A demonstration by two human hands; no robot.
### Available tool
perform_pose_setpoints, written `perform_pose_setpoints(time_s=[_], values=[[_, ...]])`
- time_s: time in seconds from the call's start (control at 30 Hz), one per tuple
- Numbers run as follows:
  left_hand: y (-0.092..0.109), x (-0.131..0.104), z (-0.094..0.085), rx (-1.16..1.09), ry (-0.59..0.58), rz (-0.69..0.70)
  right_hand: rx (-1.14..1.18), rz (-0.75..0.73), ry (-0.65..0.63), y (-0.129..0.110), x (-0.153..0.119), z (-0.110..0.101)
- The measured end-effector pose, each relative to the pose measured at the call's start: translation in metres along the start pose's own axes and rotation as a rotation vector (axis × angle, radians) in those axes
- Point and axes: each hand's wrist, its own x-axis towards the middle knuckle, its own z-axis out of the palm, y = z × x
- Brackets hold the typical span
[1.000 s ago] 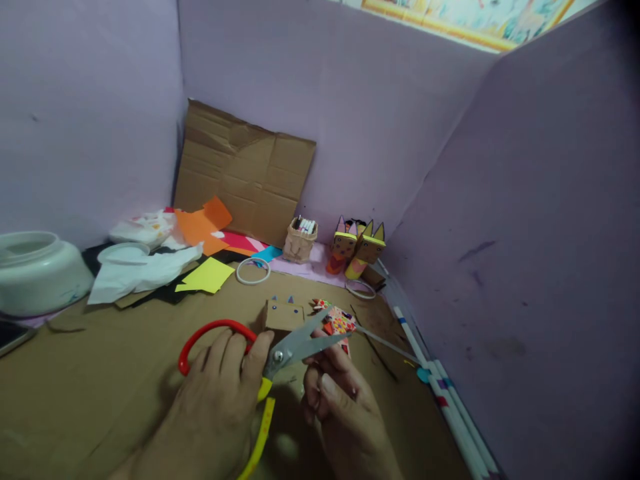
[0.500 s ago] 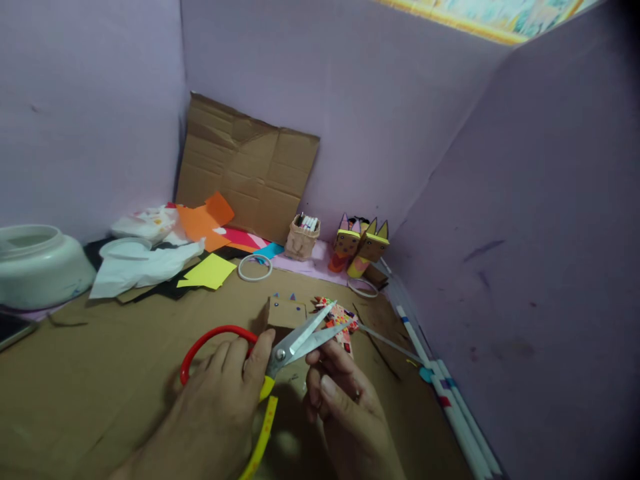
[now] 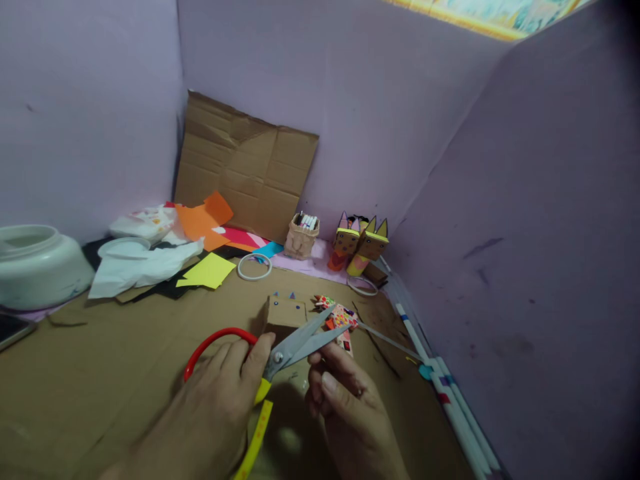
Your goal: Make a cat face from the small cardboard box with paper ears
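My left hand [image 3: 220, 380] is wrapped round a pair of scissors [image 3: 300, 348] with one red handle and one yellow handle. Their blades are parted and point up to the right. My right hand [image 3: 345, 407] is just under the blade tips, its fingers curled and the thumb close to them; whether anything small is in them I cannot make out. Behind the blades stands a small cardboard box figure [image 3: 286, 313] with drawn eyes and two pointed ears. Beside it, partly covered by the blades, lie patterned paper pieces [image 3: 345, 317].
Cardboard covers the work surface [image 3: 125, 373]. At the back stand a pen holder [image 3: 302, 237] and two eared figures [image 3: 370, 243]. Yellow paper [image 3: 207, 270], a white ring [image 3: 255, 267] and a white jar [image 3: 40, 267] lie leftward. White tubes [image 3: 450, 393] line the right wall.
The scissor blades have drawn slightly closer together, and the yellow handle has shifted left and down. My right hand has barely moved.
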Motion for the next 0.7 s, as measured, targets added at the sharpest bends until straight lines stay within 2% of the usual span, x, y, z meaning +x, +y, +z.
perform_pose_setpoints(time_s=[0.23,0.43,0.7], values=[[-0.001,-0.001,-0.003,-0.048,0.015,0.037,0.037,0.114,-0.029,-0.012,0.001,0.002],[-0.003,-0.005,0.000,-0.080,-0.076,0.010,0.038,0.097,-0.064,-0.009,0.002,-0.002],[-0.003,-0.004,-0.001,-0.039,-0.012,0.038,0.016,0.096,-0.088,-0.008,0.002,-0.005]])
